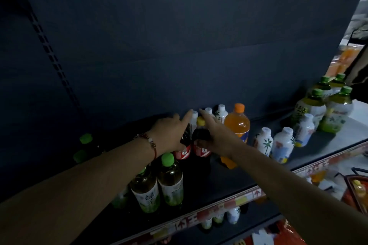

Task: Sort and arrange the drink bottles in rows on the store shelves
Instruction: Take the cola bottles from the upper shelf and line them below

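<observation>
**Both hands on the cola bottles**

I see my left hand [169, 133] holding one cola bottle [184, 145] and my right hand [216, 137] holding the second cola bottle [201, 141], both just left of the orange soda bottle [237, 125], on the shelf [209, 183].

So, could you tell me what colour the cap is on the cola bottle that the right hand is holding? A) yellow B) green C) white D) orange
A: the dark cola bottle with the red label, gripped by the right hand, has a yellow cap; the orange cap sits on the orange soda bottle beside it.
</observation>
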`<state>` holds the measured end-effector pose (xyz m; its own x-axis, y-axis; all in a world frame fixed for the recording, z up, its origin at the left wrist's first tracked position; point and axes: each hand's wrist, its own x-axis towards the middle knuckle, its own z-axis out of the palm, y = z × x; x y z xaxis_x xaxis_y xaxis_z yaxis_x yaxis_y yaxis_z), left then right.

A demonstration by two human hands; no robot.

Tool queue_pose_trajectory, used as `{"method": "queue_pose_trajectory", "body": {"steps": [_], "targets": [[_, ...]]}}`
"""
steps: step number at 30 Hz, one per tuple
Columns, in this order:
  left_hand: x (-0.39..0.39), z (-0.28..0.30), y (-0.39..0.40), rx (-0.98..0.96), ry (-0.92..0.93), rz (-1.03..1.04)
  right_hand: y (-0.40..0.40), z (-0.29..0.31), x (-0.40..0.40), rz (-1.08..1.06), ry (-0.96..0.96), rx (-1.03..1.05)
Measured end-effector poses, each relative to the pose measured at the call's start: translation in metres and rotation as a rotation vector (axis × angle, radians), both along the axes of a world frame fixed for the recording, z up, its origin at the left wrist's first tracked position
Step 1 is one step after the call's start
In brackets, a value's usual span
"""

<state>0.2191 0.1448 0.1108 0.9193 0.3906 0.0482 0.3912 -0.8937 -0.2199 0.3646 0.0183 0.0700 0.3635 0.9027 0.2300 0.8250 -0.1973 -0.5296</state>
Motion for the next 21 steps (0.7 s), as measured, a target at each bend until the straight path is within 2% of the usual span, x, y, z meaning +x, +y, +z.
{"method": "queue_pose_trajectory", "body": {"steps": [6,11,14,18,21], "targets": [[-0.004,-0.008,0.002,-0.323,-0.166,0.026,-0.003,-0.041,-0.004,0.022,0.517,0.038],[-0.001,-0.014,0.007,-0.576,-0.311,0.149,0.0,-0.057,-0.008,-0.024,0.765,0.068],[0.007,-0.019,0.012,-0.827,-0.389,0.272,0.006,-0.063,-0.012,-0.05,0.87,0.117],[0.016,-0.018,0.017,-1.058,-0.229,0.378,0.01,-0.063,-0.015,-0.078,0.954,0.155],[0.018,-0.014,0.019,-1.047,-0.194,0.406,0.011,-0.064,-0.017,-0.116,0.96,0.186]]}}
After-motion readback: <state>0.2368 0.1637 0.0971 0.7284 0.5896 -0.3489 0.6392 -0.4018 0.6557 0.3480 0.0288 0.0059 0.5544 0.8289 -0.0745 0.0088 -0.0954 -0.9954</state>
